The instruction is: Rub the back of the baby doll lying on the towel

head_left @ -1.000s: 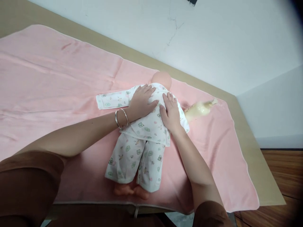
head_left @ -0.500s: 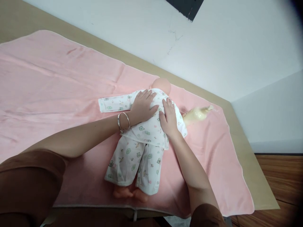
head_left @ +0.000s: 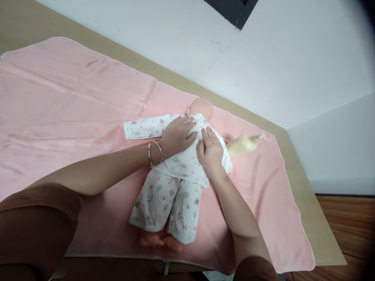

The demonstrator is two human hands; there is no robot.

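A baby doll [head_left: 200,109] lies on a pink blanket [head_left: 88,89], its feet toward me. It wears a white printed top [head_left: 181,166] and matching trousers [head_left: 158,197]. My left hand [head_left: 178,134], with bangles at the wrist, rests flat on the left side of the doll's chest, fingers extended. On the right side of the chest lies my right hand [head_left: 211,150], its fingers stretched out over the cloth and its thumb apart. Neither hand grips anything. The doll's face is not visible.
A bottle-like, cream-coloured object [head_left: 244,143] lies on the blanket right of the doll. The blanket covers most of a tan table [head_left: 316,218]. A white wall [head_left: 278,70] rises behind it, and wooden flooring [head_left: 336,218] shows at right.
My right hand's fingers have drawn in a little on the doll's chest. My left hand stays on the top. The whole view has shifted slightly.
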